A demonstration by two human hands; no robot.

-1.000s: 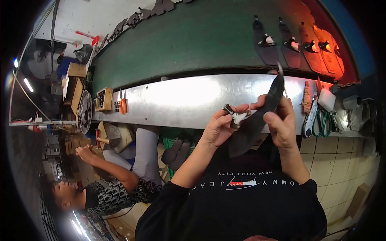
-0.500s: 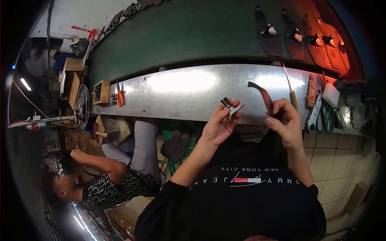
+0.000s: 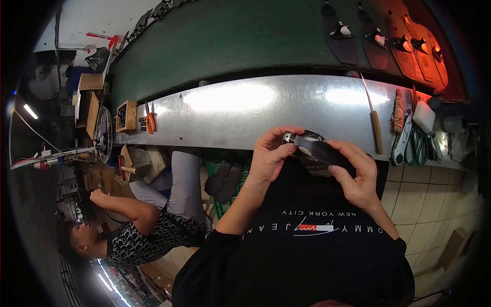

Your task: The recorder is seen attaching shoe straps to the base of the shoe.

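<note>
Close together in front of my chest, my hands work on two dark pieces above the bench's near edge. My left hand (image 3: 271, 156) is closed, thumb and fingers pinching a small black strap piece (image 3: 289, 138) with white on it. My right hand (image 3: 358, 171) grips the other end of a dark, flexible insole-like piece (image 3: 327, 152), which bends across to the left fingers. The two pieces meet at my left fingertips; how they join is hidden there. A pale patch shows between them.
A metal bench (image 3: 230, 110) borders a green conveyor belt (image 3: 230, 41) with several dark soles (image 3: 341, 46) under red light. Right: a wooden-handled awl (image 3: 376, 130), box cutter (image 3: 400, 140), green-handled scissors (image 3: 418, 148). Left: orange pliers (image 3: 150, 123), a wooden box (image 3: 126, 116), a fan (image 3: 104, 134), a seated co-worker (image 3: 138, 225).
My right hand has moved left and slightly down, bringing the insole-like piece from upright and apart to lying across against the strap piece in my left hand.
</note>
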